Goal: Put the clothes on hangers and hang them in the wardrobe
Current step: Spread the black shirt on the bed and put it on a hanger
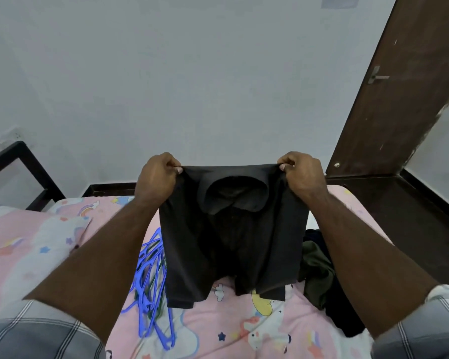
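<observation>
Hands hold a black shirt [228,229] up by its shoulders above the bed: the left hand [157,177] pinches the left shoulder seam between thumb and curled fingers, and the right hand [303,174] pinches the right one the same way. The shirt hangs between the two hands with its collar turned toward the camera; no label or writing can be read on it. Below the left forearm, a pile of blue hangers [151,288] lies on the pink cartoon-print bedsheet [36,244]. Below the right forearm lies a heap of dark clothes [319,270]. Beyond the right hand stands a brown door [399,86].
</observation>
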The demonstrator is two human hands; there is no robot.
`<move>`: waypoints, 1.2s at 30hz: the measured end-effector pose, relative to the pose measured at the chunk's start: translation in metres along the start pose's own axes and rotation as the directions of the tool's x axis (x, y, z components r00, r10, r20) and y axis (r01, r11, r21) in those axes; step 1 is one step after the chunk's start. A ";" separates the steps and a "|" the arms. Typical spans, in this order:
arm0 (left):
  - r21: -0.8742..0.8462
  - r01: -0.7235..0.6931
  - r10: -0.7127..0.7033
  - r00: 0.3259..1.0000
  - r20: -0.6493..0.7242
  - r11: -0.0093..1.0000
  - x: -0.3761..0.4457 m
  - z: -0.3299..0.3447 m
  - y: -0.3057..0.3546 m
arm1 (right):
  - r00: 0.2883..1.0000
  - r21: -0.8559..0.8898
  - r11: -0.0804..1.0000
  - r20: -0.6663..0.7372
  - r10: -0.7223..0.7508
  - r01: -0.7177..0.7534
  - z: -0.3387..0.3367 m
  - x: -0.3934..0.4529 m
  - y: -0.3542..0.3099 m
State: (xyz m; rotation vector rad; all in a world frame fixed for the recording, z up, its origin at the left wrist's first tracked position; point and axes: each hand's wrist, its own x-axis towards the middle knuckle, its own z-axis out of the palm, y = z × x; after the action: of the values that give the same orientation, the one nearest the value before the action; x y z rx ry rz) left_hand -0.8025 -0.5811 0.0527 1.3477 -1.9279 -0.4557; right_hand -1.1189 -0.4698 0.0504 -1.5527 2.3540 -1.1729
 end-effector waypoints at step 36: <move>0.085 0.392 -0.401 0.899 0.177 0.916 0.090 0.363 -0.231 | 0.926 -0.080 0.951 0.215 0.310 -0.299 0.333 0.114 0.253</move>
State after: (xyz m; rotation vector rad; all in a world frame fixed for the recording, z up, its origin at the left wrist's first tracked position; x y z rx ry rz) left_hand -0.9328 -0.7953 -0.3081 1.7960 -1.8181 -0.7655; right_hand -1.2108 -0.6971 -0.3075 -1.1975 2.3705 -0.8331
